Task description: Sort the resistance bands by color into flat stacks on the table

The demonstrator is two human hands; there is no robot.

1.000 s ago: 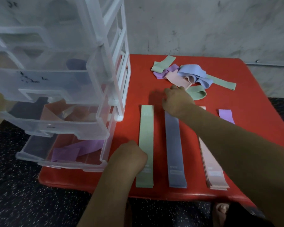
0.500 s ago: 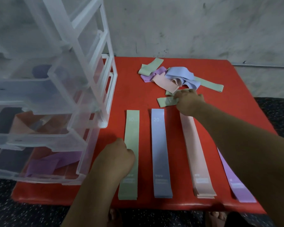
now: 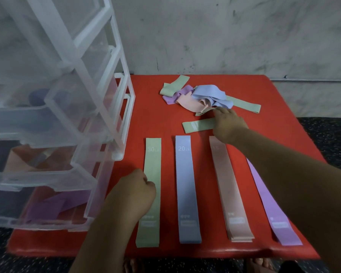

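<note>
Four flat band stacks lie side by side on the red table [image 3: 274, 123]: green [image 3: 151, 174], blue [image 3: 186, 184], pink [image 3: 227, 186] and purple [image 3: 272, 213]. A loose pile of mixed bands [image 3: 201, 96] sits at the back. My right hand [image 3: 227, 125] grips one end of a loose green band [image 3: 198, 126] that lies crosswise just beyond the stacks. My left hand [image 3: 133, 191] is a closed fist resting on the left edge of the green stack.
A clear plastic drawer unit [image 3: 53, 134] stands on the table's left side, its lower drawers pulled out with more bands inside. A grey wall [image 3: 224, 36] backs the table. Dark speckled floor surrounds it.
My right hand moved from the blue stack's far end to the pile and drew a green band out toward the stacks. The camera view shifted. My left hand stayed on the green stack.
</note>
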